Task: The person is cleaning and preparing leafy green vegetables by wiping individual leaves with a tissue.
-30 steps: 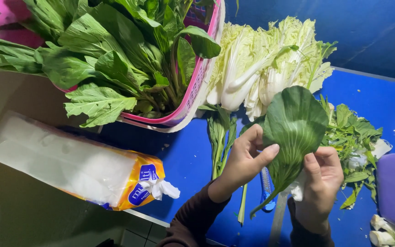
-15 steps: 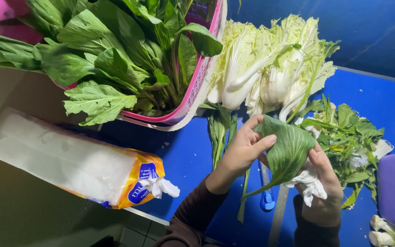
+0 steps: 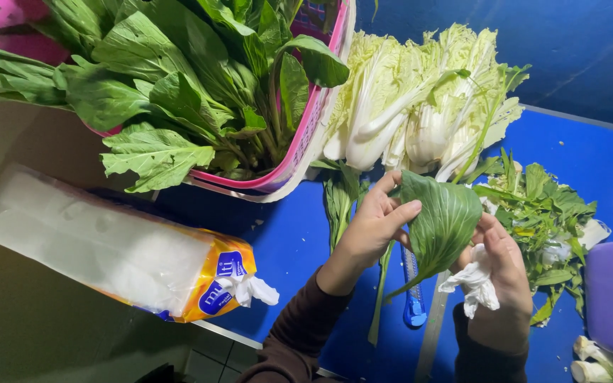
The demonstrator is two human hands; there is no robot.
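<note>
**Blue worktop, dim surroundings**

Blue table (image 3: 278, 241) fills centre and right, metal edge strip at its near side. Dark blue wall (image 3: 576, 50) behind. Left of the table a dull brown surface (image 3: 30, 142). Tiled floor (image 3: 214, 362) below. Light is cool and uneven.

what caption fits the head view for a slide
Left hand holds a green leaf while the right hand grips crumpled tissue.

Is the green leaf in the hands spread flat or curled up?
Curled: the green leaf bends around the left hand, its edges folding inward, while the right hand presses a crumpled white tissue against it.
</note>
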